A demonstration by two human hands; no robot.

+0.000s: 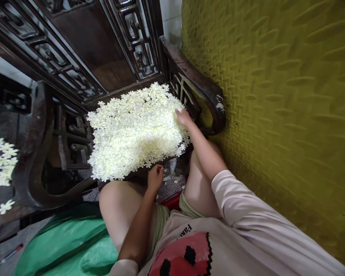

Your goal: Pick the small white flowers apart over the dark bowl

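Note:
A thick heap of small white flowers (138, 126) covers the seat of a dark carved wooden chair (189, 63). At the heap's right edge, beside the armrest, my right hand (183, 117) touches the blossoms. Its fingers look bent together, and their tips are partly hidden, so I cannot make out what is in them. My left hand (155, 177) hovers just in front of the seat edge, between my knees. Its fingers are curled closed, and anything inside them is hidden.
A yellow wall with a raised tread pattern (270, 99) stands close on the right. Loose white flowers (5, 159) lie on another dark wooden surface at the left. Green sheeting (71, 241) is beside my left leg. Several fallen flowers dot the floor below the seat.

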